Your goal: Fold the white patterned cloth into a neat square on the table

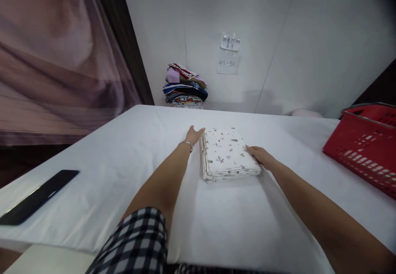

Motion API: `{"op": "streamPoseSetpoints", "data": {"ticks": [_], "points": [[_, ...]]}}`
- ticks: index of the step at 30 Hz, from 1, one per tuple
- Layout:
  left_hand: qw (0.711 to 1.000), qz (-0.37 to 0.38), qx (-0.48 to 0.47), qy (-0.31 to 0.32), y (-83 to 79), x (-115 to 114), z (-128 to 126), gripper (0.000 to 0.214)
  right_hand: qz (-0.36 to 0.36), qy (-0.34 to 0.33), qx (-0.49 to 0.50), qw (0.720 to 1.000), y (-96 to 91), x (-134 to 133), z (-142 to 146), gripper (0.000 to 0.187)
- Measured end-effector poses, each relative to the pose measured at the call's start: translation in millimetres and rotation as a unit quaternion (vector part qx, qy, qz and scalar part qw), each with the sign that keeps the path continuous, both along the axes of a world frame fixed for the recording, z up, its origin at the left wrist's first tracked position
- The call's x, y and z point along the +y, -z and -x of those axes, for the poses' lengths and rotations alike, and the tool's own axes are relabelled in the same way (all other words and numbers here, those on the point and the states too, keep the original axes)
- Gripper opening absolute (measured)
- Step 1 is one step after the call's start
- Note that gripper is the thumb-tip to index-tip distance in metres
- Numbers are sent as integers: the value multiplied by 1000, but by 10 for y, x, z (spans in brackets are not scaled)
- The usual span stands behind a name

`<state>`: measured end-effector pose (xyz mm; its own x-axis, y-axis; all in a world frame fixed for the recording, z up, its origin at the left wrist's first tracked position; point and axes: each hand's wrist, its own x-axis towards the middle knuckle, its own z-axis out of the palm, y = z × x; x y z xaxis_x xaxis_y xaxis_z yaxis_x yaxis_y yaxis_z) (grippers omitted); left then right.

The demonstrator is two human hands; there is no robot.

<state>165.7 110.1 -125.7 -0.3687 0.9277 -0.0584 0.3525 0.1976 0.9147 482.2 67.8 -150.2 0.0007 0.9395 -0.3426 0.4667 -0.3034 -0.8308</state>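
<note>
Flanking the folded cloth [227, 150], left hand [193, 136] is splayed; whether right hand [261, 156] grips is unclear. Likely soft, light; best scooped underneath.

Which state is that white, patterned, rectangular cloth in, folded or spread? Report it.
Folded: the white, patterned, rectangular cloth shows several stacked layers along its near edge.

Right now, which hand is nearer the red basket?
Right. The right hand is at the folded cloth, on the side facing the red basket; the left hand is at the cloth's far left corner.
</note>
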Motion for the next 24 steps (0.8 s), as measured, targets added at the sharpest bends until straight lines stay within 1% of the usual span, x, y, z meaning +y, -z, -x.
{"op": "streamPoseSetpoints", "data": {"ticks": [2, 4, 7, 10, 12, 15, 17, 20, 22, 24], "points": [[1000, 21, -2, 9, 83, -200, 2, 78, -11, 1, -25, 1000, 49, -50, -66, 55], [998, 60, -21, 19, 138, -486, 29, 79, -36, 3, -57, 998, 82, -127, -114, 65], [992, 111, -58, 29, 153, -929, 21, 83, -62, -17, -85, 994, 103, -247, -157, 73], [985, 146, -83, 43, 138, -1238, -118, 89, -49, -20, -70, 996, 96, -336, -162, 78], [984, 159, -55, 54, 140, -1341, -270, 91, -39, -9, -49, 998, 70, -383, -143, 78], [986, 148, 61, 56, 154, -1388, -489, 84, -49, 7, -48, 998, -7, -482, -85, 72], [984, 133, 109, 49, 152, -1392, -569, 79, -49, 18, -46, 998, -68, -592, -35, 70], [987, 109, 114, 35, 130, -1424, -544, 81, -35, 19, -28, 999, -116, -811, 35, 73], [988, 97, 113, 31, 128, -1482, -461, 82, -27, 2, -30, 999, -101, -948, 66, 77], [989, 95, 107, 33, 148, -1564, -376, 80, -30, -17, -54, 998, -56, -1042, 79, 79]]}}
